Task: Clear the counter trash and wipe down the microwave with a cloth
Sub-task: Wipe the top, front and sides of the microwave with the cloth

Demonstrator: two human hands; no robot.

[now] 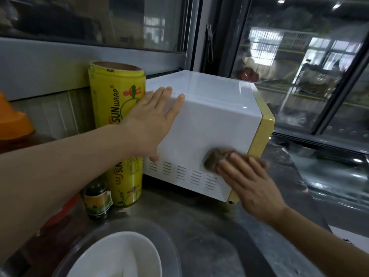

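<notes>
A white microwave [209, 120] with a yellow front stands on the steel counter [199, 226], its vented side wall facing me. My left hand [155, 118] lies flat with straight fingers on the wall's upper left corner, fingertips over the top edge. My right hand [249, 182] presses a brown cloth [215, 158] against the lower right of the same wall, fingers spread and straight over it. The cloth is blurred.
A tall yellow cling-wrap roll [117, 100] stands just left of the microwave, with a small dark bottle [97, 198] in front of it. A white bowl inside a clear bowl [119, 254] sits near me. An orange lid [14, 120] is far left. Windows close off the back and right.
</notes>
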